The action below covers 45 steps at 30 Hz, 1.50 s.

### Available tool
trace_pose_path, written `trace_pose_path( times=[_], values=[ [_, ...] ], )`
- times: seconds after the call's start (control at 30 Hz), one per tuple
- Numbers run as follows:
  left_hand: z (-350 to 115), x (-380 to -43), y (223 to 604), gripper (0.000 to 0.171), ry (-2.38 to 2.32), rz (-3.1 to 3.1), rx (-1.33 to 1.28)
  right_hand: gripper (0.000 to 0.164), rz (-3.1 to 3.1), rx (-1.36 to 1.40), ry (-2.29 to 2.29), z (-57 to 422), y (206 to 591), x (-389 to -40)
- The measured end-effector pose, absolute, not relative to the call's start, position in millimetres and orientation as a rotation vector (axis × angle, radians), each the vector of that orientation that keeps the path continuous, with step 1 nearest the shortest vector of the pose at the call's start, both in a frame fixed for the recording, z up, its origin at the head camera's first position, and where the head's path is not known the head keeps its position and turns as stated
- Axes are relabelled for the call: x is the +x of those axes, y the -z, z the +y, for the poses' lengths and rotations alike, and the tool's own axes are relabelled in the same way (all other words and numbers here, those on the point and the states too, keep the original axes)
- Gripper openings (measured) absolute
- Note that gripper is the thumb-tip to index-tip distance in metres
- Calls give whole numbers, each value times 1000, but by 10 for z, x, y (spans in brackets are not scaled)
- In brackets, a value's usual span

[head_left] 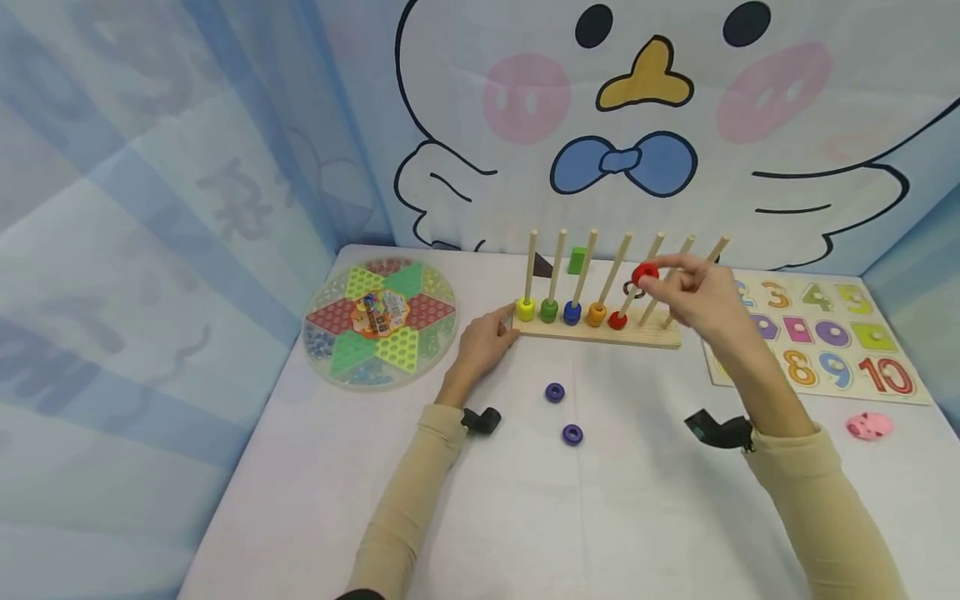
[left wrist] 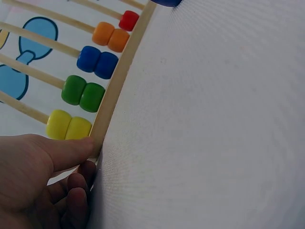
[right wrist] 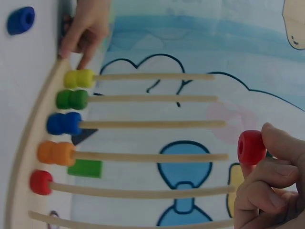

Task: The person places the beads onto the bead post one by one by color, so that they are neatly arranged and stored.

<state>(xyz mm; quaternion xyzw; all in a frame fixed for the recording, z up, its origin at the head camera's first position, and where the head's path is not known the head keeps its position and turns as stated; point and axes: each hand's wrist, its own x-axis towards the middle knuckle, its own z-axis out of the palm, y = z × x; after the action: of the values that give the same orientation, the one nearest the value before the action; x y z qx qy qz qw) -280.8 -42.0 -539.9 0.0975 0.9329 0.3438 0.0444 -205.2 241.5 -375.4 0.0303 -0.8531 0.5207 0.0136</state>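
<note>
A wooden peg rack (head_left: 592, 333) bears a row of upright pegs. Yellow beads (left wrist: 69, 125), green beads (left wrist: 83, 93), blue beads (left wrist: 97, 62) and orange beads (left wrist: 110, 36) sit in pairs on the first pegs, and a single red bead (right wrist: 41, 182) is at the foot of the fifth. The last two pegs carry no beads. My left hand (head_left: 486, 340) grips the rack's left end, thumb on the base edge. Between thumb and fingertips my right hand (head_left: 701, 298) pinches another red bead (right wrist: 251, 147), apart from the peg tip in the right wrist view.
Two dark blue beads (head_left: 554, 392) lie on the table before the rack. To the left is a round star-patterned game board (head_left: 380, 323); to the right, a number puzzle board (head_left: 817, 333) and a pink pig toy (head_left: 870, 426). A green block (head_left: 577, 260) stands behind the pegs.
</note>
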Motion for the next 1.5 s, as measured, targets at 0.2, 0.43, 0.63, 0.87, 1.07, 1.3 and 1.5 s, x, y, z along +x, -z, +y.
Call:
trace_pose_path(
  times=[0.2, 0.43, 0.63, 0.87, 1.07, 1.3, 1.5],
  values=[
    [-421, -2776, 5424, 53, -1035, 2831, 286, 45, -2509, 74, -1618, 2531, 3384, -2228],
    [-388, -2776, 5428, 53, -1039, 2842, 280, 49, -2515, -46, -1573, 2579, 3423, -2387],
    [-359, -2782, 5401, 53, -1034, 2840, 289, 59, -2627, -137, -1423, 2572, 3525, -2420],
    [-357, -2801, 5389, 53, -1045, 2847, 286, 58, -2615, -95, -1396, 2561, 3537, -2402],
    [-378, -2803, 5393, 53, -1053, 2853, 302, 50, -2503, -13, -1482, 2528, 3576, -2282],
    [-396, -2812, 5391, 53, -1032, 2858, 294, 43, -2594, 92, -1687, 2264, 4006, -2038],
    [-401, -2814, 5392, 53, -1031, 2867, 288, 45, -2902, 215, -1742, 1918, 4619, -2012]
  ],
)
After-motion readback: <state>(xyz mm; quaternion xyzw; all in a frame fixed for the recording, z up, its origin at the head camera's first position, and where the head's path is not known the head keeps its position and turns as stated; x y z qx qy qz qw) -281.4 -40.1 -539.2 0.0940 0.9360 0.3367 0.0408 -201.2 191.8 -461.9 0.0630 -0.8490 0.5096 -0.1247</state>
